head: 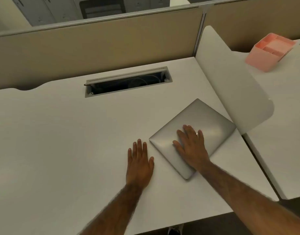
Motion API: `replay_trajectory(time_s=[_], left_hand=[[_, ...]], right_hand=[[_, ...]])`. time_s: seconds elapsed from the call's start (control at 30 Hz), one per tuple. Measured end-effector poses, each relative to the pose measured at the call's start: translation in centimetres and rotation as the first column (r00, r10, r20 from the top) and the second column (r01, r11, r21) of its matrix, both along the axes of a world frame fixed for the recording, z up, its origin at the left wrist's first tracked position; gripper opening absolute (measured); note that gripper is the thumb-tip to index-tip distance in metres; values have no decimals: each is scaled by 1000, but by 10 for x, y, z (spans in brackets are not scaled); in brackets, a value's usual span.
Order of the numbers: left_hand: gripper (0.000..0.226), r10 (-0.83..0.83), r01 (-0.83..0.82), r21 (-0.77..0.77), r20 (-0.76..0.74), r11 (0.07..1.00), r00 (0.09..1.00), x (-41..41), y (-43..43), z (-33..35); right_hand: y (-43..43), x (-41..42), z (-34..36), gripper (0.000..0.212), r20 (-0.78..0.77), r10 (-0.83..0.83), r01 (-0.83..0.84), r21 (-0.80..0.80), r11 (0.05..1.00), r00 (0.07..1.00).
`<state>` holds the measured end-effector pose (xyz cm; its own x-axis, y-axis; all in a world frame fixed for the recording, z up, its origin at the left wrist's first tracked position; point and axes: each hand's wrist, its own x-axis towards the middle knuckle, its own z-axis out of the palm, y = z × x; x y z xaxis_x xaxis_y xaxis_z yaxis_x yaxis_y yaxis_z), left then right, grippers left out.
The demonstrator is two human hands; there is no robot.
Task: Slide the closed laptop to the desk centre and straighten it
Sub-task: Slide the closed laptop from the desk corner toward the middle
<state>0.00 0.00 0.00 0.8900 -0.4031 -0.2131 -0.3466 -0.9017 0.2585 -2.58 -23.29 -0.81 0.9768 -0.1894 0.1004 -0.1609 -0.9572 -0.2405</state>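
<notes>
A closed silver laptop (205, 126) lies on the white desk (61, 141) at the right side, turned about 45 degrees so one corner points at me. Its far right corner sits close to the white side divider. My right hand (191, 146) rests flat on the lid, palm down, fingers spread. My left hand (140, 162) lies flat on the bare desk just left of the laptop's left corner, fingers together, not touching the laptop.
A white curved divider (230, 82) bounds the desk on the right. An open cable slot (127, 82) sits at the back centre, in front of a beige partition (95, 44). A pink organiser box (271, 51) stands on the neighbouring desk.
</notes>
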Motion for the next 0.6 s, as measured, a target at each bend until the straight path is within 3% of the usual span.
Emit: replay_trajectory(time_s=[0.2, 0.4, 0.5, 0.6], left_hand=[[72, 110, -113, -95, -41, 989, 993, -11, -36, 4], [69, 219, -221, -83, -44, 972, 975, -17, -50, 10], [62, 291, -293, -60, -28, 954, 956, -19, -61, 20], [51, 362, -368, -109, -70, 924, 930, -21, -70, 29]], right_hand=[[-70, 4, 12, 64, -89, -139, 143, 36, 989, 986], [-119, 16, 21, 68, -144, -229, 237, 39, 971, 963], [-136, 24, 27, 57, -162, -245, 256, 49, 965, 956], [-144, 30, 34, 59, -211, -270, 289, 65, 955, 940]])
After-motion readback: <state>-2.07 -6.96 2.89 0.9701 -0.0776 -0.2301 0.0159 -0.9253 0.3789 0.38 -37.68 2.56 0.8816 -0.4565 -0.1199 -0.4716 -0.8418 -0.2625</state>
